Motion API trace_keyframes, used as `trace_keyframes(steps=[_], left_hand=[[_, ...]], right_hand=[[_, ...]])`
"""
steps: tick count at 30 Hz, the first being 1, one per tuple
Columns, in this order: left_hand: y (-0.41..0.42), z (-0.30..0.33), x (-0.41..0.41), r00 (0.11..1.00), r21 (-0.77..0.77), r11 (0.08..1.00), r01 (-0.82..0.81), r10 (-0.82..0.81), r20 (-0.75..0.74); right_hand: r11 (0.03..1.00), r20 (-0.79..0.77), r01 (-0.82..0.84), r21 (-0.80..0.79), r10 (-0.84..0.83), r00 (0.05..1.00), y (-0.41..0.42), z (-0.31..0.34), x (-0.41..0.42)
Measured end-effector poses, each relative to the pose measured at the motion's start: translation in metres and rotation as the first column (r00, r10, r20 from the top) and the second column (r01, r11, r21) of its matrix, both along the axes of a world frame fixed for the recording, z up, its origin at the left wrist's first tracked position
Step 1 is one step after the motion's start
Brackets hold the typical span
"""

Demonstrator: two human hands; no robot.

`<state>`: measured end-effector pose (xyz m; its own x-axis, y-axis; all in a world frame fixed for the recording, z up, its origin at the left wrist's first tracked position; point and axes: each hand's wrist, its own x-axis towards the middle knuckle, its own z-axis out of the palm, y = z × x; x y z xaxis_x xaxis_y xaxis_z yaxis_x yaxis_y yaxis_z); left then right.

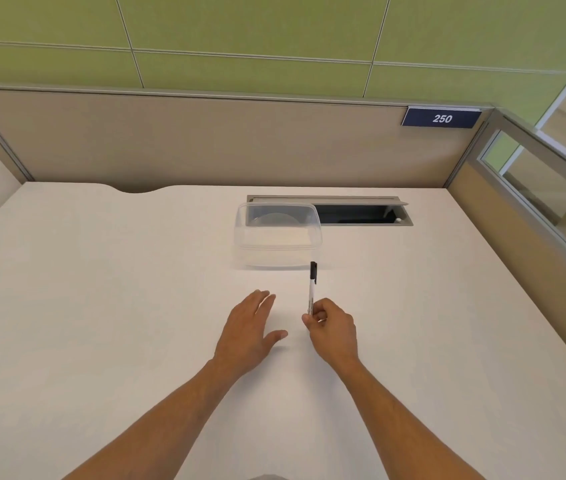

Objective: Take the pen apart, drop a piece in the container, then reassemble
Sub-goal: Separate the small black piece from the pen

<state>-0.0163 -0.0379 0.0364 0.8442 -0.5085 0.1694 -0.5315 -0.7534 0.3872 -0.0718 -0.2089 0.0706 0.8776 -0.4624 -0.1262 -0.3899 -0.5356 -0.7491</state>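
A white pen (311, 291) with a black cap stands nearly upright, cap end up and away from me. My right hand (333, 332) pinches its lower end between thumb and fingers. My left hand (248, 332) hovers flat just left of it, fingers apart, holding nothing. Beyond the pen sits a clear plastic container (278, 233) with no lid, nothing visible inside; the pen's cap overlaps its near right corner in the view.
The white desk (101, 306) spreads wide on both sides. A cable slot with a raised flap (361, 213) lies behind the container. Beige partition walls (205, 140) close the back and right; a sign reads 250 (442, 118).
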Motion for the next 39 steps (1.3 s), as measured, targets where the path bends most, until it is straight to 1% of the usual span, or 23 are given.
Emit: trace_keyframes(steps=[4,9,12,15,18,24,29,32,35,39], left_hand=[[-0.007,-0.028,-0.018,0.997,0.102,0.994,0.044,-0.037,-0.074],[-0.018,-0.048,-0.030,0.997,0.160,0.986,0.053,-0.043,-0.064],[-0.018,-0.050,-0.031,0.998,0.172,0.984,0.053,-0.045,-0.050],[-0.018,-0.053,-0.032,0.999,0.160,0.986,0.039,-0.034,-0.030],[-0.018,-0.056,-0.032,0.999,0.143,0.989,0.030,-0.027,-0.018],[-0.017,-0.059,-0.032,1.000,0.128,0.991,0.027,-0.025,-0.015],[-0.017,-0.060,-0.032,1.000,0.123,0.992,0.022,-0.021,-0.009],[-0.018,-0.061,-0.032,1.000,0.106,0.994,0.025,-0.025,-0.002],[-0.018,-0.061,-0.031,0.999,0.070,0.997,0.032,-0.033,0.004],[-0.020,-0.061,-0.026,1.000,-0.061,0.998,0.004,-0.005,-0.022]], right_hand=[[0.990,0.028,0.090,0.105,-0.093,0.995,0.003,-0.002,0.004],[0.971,0.071,0.112,0.213,-0.129,0.989,0.004,-0.010,0.005],[0.971,0.097,0.091,0.221,-0.115,0.989,0.005,-0.013,0.007],[0.980,0.112,0.040,0.195,-0.063,0.992,0.007,-0.018,0.008],[0.988,0.057,-0.024,0.155,0.016,0.998,0.009,-0.026,0.008],[0.992,0.061,-0.080,0.096,0.074,0.995,0.011,-0.030,0.009],[0.993,0.058,-0.054,0.106,0.048,0.997,0.010,-0.034,0.005],[0.990,0.058,-0.036,0.138,0.028,0.998,0.008,-0.033,0.005],[0.974,0.063,0.042,0.225,-0.058,0.996,0.007,-0.030,0.005],[0.919,0.032,0.114,0.378,-0.136,0.990,0.002,-0.033,0.005]])
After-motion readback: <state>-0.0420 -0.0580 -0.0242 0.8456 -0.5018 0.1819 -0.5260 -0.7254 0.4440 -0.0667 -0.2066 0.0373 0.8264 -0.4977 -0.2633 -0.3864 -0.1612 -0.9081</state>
